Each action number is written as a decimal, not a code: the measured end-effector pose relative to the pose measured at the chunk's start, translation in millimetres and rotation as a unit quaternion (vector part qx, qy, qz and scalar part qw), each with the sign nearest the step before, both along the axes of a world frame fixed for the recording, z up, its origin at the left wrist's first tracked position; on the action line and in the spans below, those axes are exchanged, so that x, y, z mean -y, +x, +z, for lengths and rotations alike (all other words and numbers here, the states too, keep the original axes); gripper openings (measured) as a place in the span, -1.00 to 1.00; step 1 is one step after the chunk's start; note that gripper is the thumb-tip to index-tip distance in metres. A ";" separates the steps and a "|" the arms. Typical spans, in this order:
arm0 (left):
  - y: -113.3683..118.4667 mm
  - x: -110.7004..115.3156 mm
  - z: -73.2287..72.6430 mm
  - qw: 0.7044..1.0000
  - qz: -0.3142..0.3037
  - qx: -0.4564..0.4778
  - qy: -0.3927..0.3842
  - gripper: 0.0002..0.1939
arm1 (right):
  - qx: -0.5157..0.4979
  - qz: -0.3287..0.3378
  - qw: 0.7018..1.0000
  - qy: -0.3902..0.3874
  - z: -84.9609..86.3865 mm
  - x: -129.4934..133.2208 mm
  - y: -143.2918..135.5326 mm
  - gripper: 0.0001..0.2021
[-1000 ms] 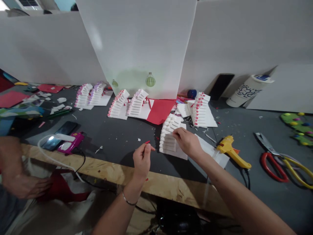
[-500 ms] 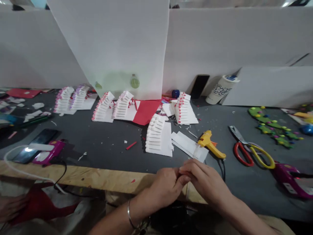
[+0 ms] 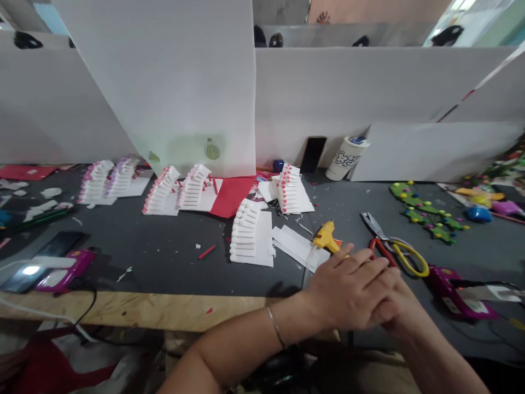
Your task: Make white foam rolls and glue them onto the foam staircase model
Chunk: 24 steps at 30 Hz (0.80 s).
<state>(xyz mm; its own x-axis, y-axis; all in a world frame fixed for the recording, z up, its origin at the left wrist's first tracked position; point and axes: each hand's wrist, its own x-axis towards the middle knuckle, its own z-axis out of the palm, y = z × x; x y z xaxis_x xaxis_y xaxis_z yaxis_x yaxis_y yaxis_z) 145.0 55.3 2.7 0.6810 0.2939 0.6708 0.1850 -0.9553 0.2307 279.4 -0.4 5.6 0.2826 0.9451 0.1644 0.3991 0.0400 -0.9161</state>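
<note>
My left hand (image 3: 350, 293), with a silver bangle at its wrist, lies over my right hand (image 3: 396, 306), its fingers stretched out. Most of the right hand's fingers are hidden beneath it. Just beyond them is a yellow glue gun (image 3: 326, 236), beside white paper strips (image 3: 297, 246). Scissors (image 3: 383, 235) with red and yellow handles lie to the right, partly behind the hands. Left of the strips, a row of white swabs (image 3: 245, 232) stands fanned on a white card (image 3: 264, 238). A red stick (image 3: 206, 252) lies further left.
More swab fans (image 3: 162, 191) stand along the back with red paper (image 3: 234, 196). A cup (image 3: 346, 158) and a phone (image 3: 313, 155) lean on the white partition. Purple power banks (image 3: 461, 295) lie at both sides. A person's hand (image 3: 10, 365) shows at lower left.
My hands have moved right and up, from meeting at the fingertips to the left hand lying over the right. The view has shifted to the right, showing more beyond the partition.
</note>
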 end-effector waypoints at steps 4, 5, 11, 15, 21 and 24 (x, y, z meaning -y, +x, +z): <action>-1.9 -3.8 -25.6 0.998 0.029 -0.051 0.009 -0.59 | -0.167 -0.078 0.982 -0.049 14.5 6.0 11.8 -0.64; -6.7 -2.3 -31.8 0.998 0.022 -0.063 0.008 -0.59 | -0.169 -0.133 0.976 -0.038 19.9 3.0 21.1 -0.63; -24.9 -12.7 -45.9 0.988 0.054 -0.139 -0.038 -0.60 | 0.257 -0.163 0.950 -0.066 4.0 -37.0 65.3 -0.50; -26.6 -51.5 -38.7 0.961 0.167 -0.220 -0.020 -0.69 | 0.417 0.045 0.907 -0.032 -46.8 -49.6 60.6 -0.63; -32.7 -93.2 -39.8 0.920 0.186 -0.345 -0.016 -0.78 | 0.486 0.046 0.873 -0.010 -87.7 -48.7 62.1 -0.70; -32.3 -99.4 -44.5 0.914 0.185 -0.360 -0.028 -0.81 | 0.505 0.022 0.862 0.027 -91.4 -48.1 76.7 -0.64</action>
<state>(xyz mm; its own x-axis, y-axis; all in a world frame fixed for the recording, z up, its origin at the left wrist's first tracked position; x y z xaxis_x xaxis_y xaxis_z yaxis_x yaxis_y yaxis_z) 112.7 154.8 -41.8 0.7867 0.6139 0.0645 0.6165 -0.7867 -0.0328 356.1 47.6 -85.8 -0.0668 0.9348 0.3489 0.9893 0.1076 -0.0986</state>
